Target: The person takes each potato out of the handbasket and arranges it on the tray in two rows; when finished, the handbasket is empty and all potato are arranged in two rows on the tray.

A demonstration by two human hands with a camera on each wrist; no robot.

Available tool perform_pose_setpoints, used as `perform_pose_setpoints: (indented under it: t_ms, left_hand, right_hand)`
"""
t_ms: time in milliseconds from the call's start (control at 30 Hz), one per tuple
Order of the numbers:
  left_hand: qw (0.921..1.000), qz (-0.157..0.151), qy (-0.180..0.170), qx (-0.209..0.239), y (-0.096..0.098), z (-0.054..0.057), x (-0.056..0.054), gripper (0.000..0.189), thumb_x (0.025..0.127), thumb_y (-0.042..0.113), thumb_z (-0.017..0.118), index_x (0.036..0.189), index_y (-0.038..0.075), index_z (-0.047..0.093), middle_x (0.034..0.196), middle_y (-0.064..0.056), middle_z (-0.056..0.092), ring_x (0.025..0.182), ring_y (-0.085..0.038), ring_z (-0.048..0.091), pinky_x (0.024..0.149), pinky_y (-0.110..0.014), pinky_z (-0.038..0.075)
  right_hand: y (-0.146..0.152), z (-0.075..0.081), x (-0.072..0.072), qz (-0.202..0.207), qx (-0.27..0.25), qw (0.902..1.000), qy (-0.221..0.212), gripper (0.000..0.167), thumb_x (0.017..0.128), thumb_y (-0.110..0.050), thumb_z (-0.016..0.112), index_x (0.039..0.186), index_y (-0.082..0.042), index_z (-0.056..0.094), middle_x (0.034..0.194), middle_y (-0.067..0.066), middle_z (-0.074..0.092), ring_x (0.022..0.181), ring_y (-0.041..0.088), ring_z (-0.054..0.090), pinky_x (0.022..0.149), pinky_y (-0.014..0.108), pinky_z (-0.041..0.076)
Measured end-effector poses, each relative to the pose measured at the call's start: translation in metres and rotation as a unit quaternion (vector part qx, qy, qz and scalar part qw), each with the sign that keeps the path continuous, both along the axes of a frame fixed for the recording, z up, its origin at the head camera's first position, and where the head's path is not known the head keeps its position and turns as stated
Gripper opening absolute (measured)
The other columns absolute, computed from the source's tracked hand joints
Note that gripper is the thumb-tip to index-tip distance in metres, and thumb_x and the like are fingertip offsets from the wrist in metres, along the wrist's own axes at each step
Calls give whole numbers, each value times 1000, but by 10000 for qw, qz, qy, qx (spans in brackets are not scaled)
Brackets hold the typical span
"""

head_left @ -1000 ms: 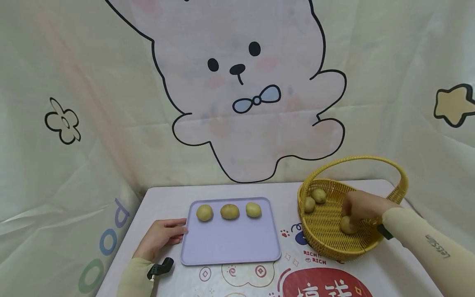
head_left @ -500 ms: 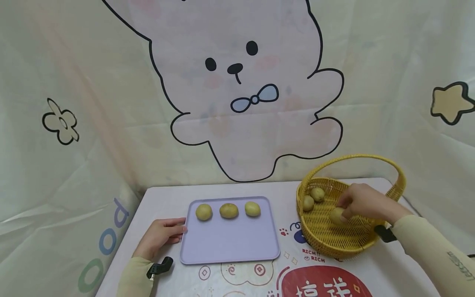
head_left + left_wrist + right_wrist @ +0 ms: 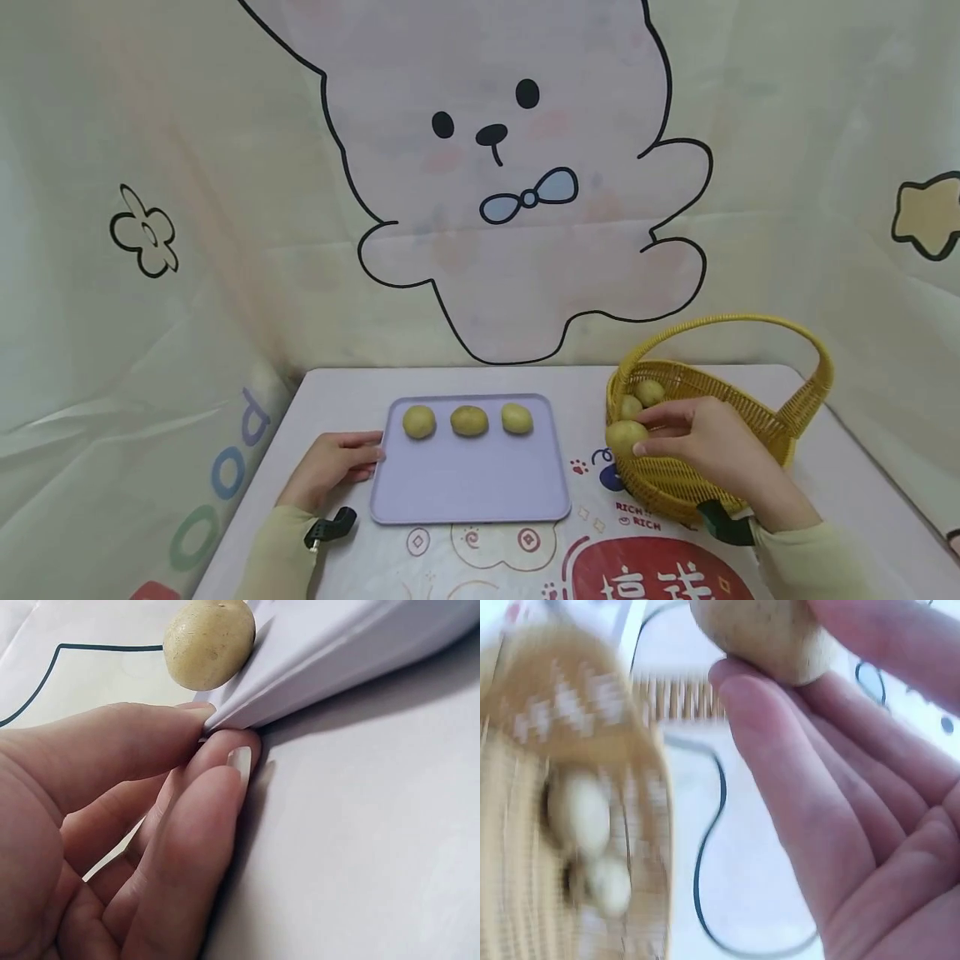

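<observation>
In the head view my right hand (image 3: 712, 442) pinches a potato (image 3: 626, 437) between thumb and fingers, above the left rim of the yellow woven basket (image 3: 690, 492). The right wrist view shows this potato (image 3: 769, 634) from below, against the fingertips. Two more potatoes (image 3: 649, 392) lie in the basket's left side, one partly covered by the held potato. At the left, my left hand (image 3: 330, 468) holds the edge of a lilac tray (image 3: 472, 492); in the left wrist view its fingers (image 3: 217, 750) pinch the rim. Three potatoes (image 3: 468, 421) sit in a row along the tray's far side.
The basket's tall arched handle (image 3: 806, 400) rises over its right side, beside the right arm. A white table (image 3: 585, 400) with printed pictures lies beneath everything. Cloth (image 3: 300, 317) with a cartoon bear hangs behind it.
My right hand has lifted a potato from the basket floor and carried it left, over the rim. The left hand stays at the tray. The head view has shifted slightly.
</observation>
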State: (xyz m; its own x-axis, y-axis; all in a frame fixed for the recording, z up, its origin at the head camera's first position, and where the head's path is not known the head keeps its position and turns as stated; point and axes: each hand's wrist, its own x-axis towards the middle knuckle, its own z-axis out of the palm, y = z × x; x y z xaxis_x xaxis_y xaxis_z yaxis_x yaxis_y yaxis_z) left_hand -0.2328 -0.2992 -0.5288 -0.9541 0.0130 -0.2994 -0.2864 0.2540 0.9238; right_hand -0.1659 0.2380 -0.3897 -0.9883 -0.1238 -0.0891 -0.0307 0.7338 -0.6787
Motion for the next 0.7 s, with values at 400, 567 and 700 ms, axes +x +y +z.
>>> perform_pose_setpoints:
  t_ms: [400,567,700]
  left_hand:
    - [9999,38,50,84,-2,2,-2,46,89,12,88,132,0,76,98,-5,80,75,-8,71,67,-21,62]
    - [9999,-59,89,120,-2,2,-1,48,89,12,87,134,-1,74,96,-4,79,75,-9,70,67,-22,63]
    - [9998,-60,93,174,-2,3,0,49,89,11,87,134,-2,74,97,-5,80,74,-8,70,67,-21,62]
  right_hand:
    - [-118,-44,-32,328,-1285,9908,-275,41,78,-33,97,113,-16,84,104,0,84,92,13,75,74,33,61]
    - [-166,-74,-47,406,-1605,9859,-236,34,76,-23,99,105,-12,86,97,1,83,91,11,75,77,27,63]
    - [-197,-89,-52,530,-1983,9781,-345,32,77,-18,97,105,-6,85,95,7,83,86,12,77,74,25,64]
